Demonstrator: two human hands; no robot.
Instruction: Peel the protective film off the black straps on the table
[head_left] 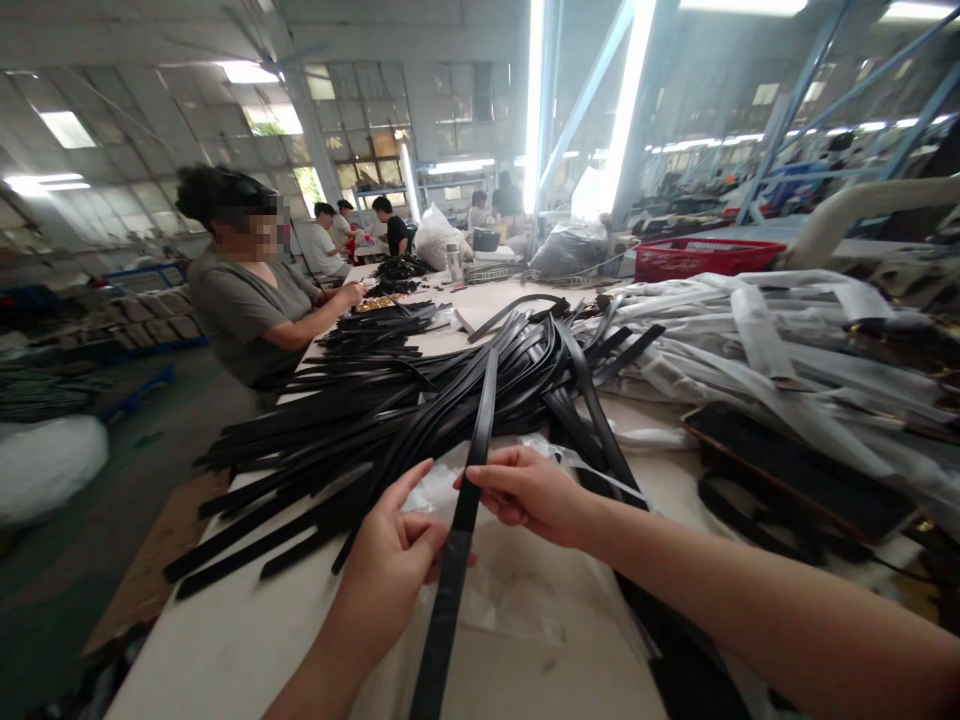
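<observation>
A long black strap (pixel 466 505) runs from the pile toward the bottom edge of the head view. My right hand (pixel 525 490) pinches it between thumb and fingers near its middle. Just below and to the left, my left hand (pixel 401 545) has its thumb and lower fingers closed around the strap, with the index finger stretched out. Some of those fingertips pass behind the strap. Beyond both hands lies a large heap of black straps (pixel 420 405), spread to the left. Clear plastic film (pixel 517 590) lies on the table under the hands.
White-wrapped straps (pixel 697 340) are piled on the right, beside a dark flat tray (pixel 799 470). Behind them stands a red basket (pixel 705 258). A person (pixel 251 290) works at the left side of the table (pixel 225 640). Filled plastic bags (pixel 568 250) are at the back.
</observation>
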